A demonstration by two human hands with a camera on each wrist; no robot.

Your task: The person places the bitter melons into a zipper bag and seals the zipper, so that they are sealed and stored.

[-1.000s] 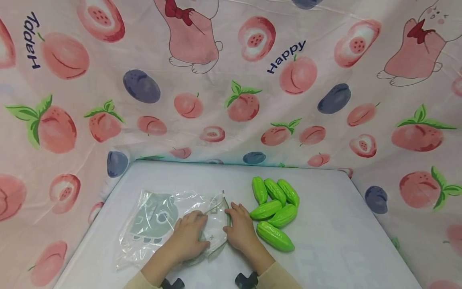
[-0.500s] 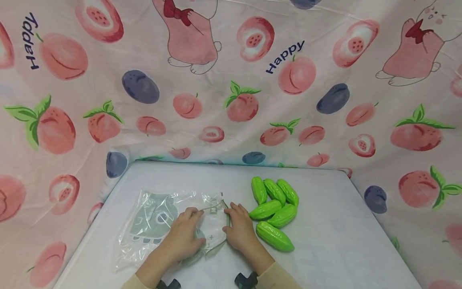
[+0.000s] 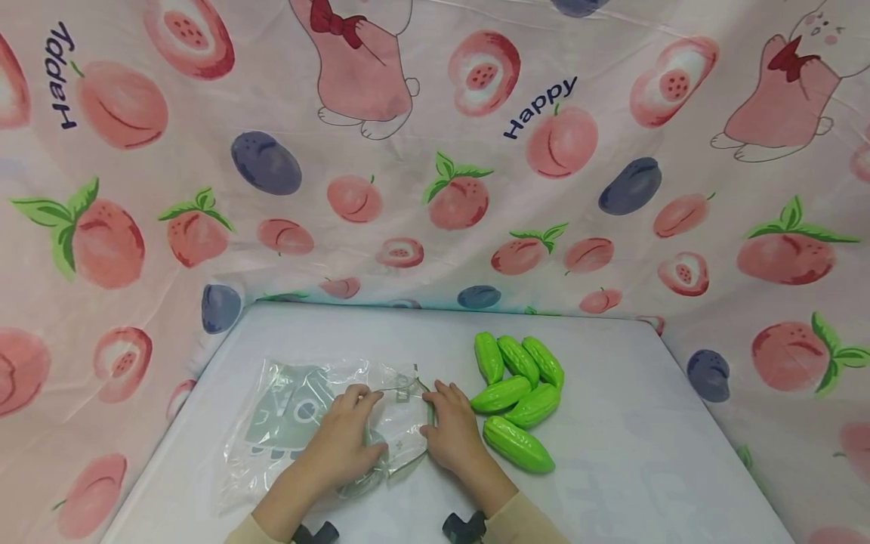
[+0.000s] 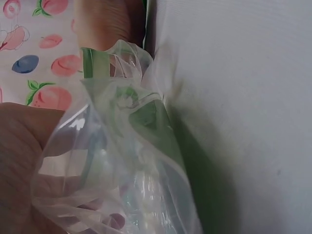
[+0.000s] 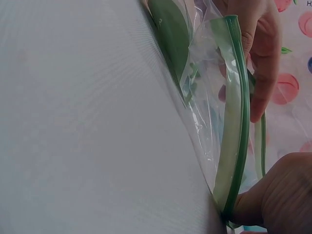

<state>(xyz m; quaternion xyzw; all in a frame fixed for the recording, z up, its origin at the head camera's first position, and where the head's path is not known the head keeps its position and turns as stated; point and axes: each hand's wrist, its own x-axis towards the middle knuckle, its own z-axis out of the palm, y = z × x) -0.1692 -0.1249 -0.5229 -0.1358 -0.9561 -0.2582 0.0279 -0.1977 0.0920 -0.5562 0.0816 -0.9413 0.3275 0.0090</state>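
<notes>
A clear plastic zip bag with grey-green printing lies on the white table, its mouth towards the right. My left hand holds the bag a little back from the mouth, fingers over the far side and thumb at the near side. My right hand is at the mouth's edge, its thumb and fingers on the rim. In the right wrist view the green zip strip stands upright and apart from the second strip, with the right thumb against its lower end. Part of both hands' grip is hidden by the film.
Several bright green ridged gourds lie in a cluster just right of my right hand. The white table extends further right. A pink fruit-patterned cloth hangs around the table's back and sides. Black wrist mounts show at the bottom.
My left hand has shifted slightly left, away from the bag's mouth, exposing more of the film there. My right hand and the gourds stay in place.
</notes>
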